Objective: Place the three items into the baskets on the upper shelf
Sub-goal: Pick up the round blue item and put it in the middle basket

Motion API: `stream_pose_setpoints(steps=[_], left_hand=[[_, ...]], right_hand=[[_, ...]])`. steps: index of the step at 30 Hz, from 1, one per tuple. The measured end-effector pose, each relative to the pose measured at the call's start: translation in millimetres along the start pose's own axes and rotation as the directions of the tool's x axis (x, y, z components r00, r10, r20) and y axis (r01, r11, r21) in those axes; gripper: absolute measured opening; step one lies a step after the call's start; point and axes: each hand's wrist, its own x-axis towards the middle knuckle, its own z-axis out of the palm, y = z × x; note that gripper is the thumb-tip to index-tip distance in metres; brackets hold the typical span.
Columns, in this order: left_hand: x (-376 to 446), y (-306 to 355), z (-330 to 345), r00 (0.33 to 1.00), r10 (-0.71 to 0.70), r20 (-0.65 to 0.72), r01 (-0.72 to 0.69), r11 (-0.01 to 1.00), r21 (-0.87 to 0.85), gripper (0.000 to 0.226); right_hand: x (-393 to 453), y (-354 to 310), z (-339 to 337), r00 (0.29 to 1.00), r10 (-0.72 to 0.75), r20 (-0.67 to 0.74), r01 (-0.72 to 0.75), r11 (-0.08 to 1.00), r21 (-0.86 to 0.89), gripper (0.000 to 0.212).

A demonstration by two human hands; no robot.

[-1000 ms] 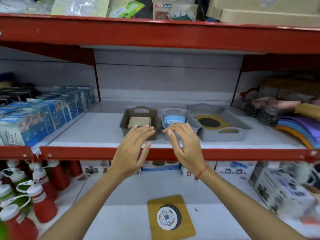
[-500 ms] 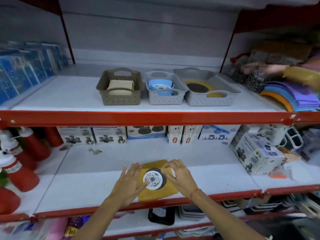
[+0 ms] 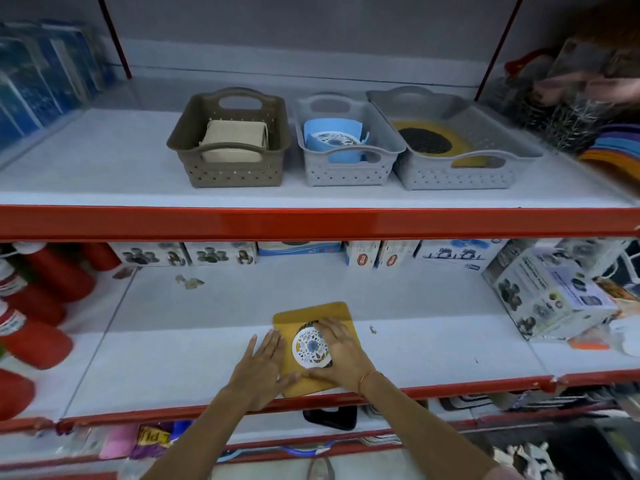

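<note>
A yellow square mat (image 3: 311,315) lies near the front edge of the lower shelf, with a round white floral-printed disc (image 3: 310,348) on it. My left hand (image 3: 258,367) rests flat at the mat's left edge. My right hand (image 3: 341,353) lies on the mat, touching the disc's right side. On the upper shelf stand three baskets: a brown basket (image 3: 231,168) holding a beige item, a small grey basket (image 3: 346,169) holding a blue item, and a wide grey tray (image 3: 460,168) holding a yellow mat with a black disc.
Red bottles (image 3: 31,317) crowd the lower shelf's left end. Product boxes (image 3: 547,296) stand along its back and right. Blue cartons (image 3: 38,81) fill the upper shelf's left, and colourful mats (image 3: 613,147) its right. Red shelf rails (image 3: 311,223) run across the front.
My hands dropped from the baskets on the upper shelf down to the yellow mat and disc on the lower shelf, and now press against them. The camera tilted downward.
</note>
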Motion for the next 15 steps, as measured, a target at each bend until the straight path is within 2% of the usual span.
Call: stream_pose_setpoints(steps=[5, 9, 15], left_hand=[[1, 0, 2, 1.0, -0.023, 0.004, 0.023, 1.0, -0.014, 0.147], [-6, 0, -1, 0.999, -0.032, -0.015, 0.031, 0.998, -0.059, 0.147], [-34, 2, -15, 0.986, -0.009, -0.166, -0.003, 0.997, -0.073, 0.136]], right_hand=[[0, -3, 2, 0.998, 0.016, -0.063, -0.012, 0.999, 0.051, 0.078], [-6, -7, -6, 0.994, 0.038, -0.103, -0.031, 0.997, 0.072, 0.076], [-29, -17, -35, 0.984, 0.046, -0.173, -0.025, 0.992, 0.121, 0.077]])
